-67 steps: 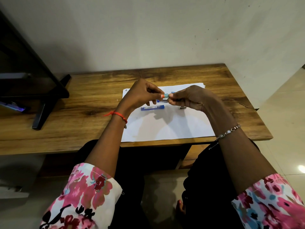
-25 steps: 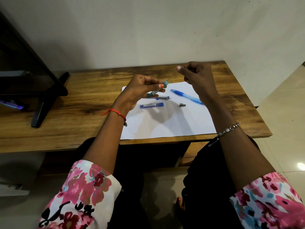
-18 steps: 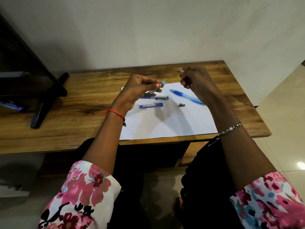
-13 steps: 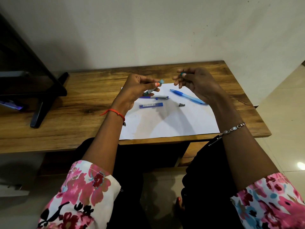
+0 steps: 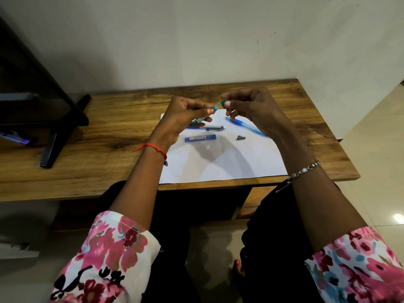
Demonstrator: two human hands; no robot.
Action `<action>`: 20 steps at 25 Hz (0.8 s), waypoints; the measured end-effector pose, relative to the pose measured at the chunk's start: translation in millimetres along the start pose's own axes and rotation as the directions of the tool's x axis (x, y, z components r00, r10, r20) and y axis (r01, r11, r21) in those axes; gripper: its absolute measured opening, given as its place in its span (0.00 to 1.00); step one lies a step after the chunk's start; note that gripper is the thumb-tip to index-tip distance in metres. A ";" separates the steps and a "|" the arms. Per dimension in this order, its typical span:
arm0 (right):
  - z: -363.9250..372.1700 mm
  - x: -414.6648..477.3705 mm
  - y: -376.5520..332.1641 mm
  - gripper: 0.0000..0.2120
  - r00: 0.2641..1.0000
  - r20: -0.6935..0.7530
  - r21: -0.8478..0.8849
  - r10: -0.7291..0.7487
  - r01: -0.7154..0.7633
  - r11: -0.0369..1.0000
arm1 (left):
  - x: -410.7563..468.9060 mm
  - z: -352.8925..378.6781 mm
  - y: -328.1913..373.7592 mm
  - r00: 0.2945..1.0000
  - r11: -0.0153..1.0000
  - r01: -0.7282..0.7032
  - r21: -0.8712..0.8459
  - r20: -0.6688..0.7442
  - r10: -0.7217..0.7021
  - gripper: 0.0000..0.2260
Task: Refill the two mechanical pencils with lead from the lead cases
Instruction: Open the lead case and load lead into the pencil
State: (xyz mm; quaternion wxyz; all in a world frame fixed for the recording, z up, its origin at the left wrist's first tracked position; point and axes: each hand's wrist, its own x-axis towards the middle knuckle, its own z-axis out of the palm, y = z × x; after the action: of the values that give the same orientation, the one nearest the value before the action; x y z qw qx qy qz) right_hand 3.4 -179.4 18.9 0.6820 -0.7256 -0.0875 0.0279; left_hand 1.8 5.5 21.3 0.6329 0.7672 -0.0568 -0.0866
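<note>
My left hand (image 5: 183, 114) grips a teal lead case (image 5: 202, 119), tilted with its open end up and to the right. My right hand (image 5: 251, 108) pinches a small teal cap (image 5: 223, 103) just beside that end. A thin dark lead (image 5: 218, 105) shows between the cap and the case. On the white paper (image 5: 220, 165) lie a silver and blue mechanical pencil (image 5: 206, 127), a blue lead case (image 5: 200, 138), a light-blue mechanical pencil (image 5: 247, 126) partly hidden under my right hand, and a small grey pencil cap (image 5: 240, 137).
The paper lies on a wooden desk (image 5: 98, 154) against a pale wall. A black stand with a slanted leg (image 5: 54, 136) occupies the desk's left end. The desk's right edge drops to a tiled floor (image 5: 376, 171).
My right hand drew a thin lead up and away from the case, then came back down. It now holds the teal cap close to the case's open end. The left hand barely moved.
</note>
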 end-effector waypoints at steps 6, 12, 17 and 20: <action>3.7 -3.0 -2.9 0.11 1.000 0.016 -0.113 -0.027 0.028 0.993 | -0.9 -1.5 0.9 1.000 0.999 0.029 0.023 0.009 -0.029 0.11; 2.9 -3.2 -2.5 0.12 0.999 0.022 -0.180 -0.050 0.053 0.982 | -0.9 -1.8 0.0 0.999 0.999 0.041 0.023 0.019 -0.041 0.10; -0.5 -1.2 -0.4 0.10 0.999 0.041 -0.203 -0.036 0.043 0.978 | -2.0 1.1 -0.7 0.999 0.999 0.037 0.019 0.017 -0.037 0.10; -2.1 -0.9 0.0 0.10 0.998 0.058 -0.220 -0.031 0.044 0.975 | -2.1 1.4 -1.2 0.999 0.998 0.044 0.039 0.011 -0.044 0.10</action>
State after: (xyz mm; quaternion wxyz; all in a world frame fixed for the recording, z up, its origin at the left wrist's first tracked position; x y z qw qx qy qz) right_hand 2.8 -181.6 19.0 0.5948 -0.7941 -0.1223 0.0249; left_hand -0.6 4.8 20.0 0.6155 0.7800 -0.0453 -0.1038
